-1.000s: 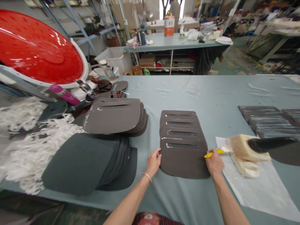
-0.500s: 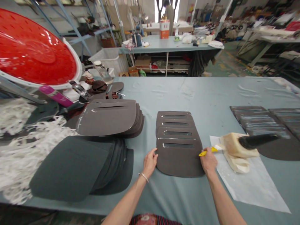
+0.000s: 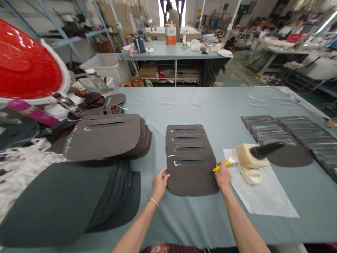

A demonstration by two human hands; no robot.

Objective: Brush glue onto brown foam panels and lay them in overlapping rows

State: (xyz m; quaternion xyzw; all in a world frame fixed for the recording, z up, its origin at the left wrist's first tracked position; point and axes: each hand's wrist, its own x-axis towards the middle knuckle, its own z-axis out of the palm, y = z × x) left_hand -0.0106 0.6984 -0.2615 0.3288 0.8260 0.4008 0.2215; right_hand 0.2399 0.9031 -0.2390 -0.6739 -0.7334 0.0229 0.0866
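A shingled row of brown slotted pieces lies in front of me on the grey-green table. My left hand rests on the left edge of the nearest piece, fingers curled against it. My right hand is at the piece's right edge, closed around a yellow-handled brush. The brush tip points toward a cream glue-crusted pot with a black handle, standing on white paper.
A stack of brown slotted pieces and a stack of dark grey-green pieces lie at left. More glued pieces are spread at right. White shreds and a red basin sit far left. Another person stands at a far table.
The view has swung to the right, so everything sits further left in the frame. Both hands keep their places at the edges of the nearest brown piece.
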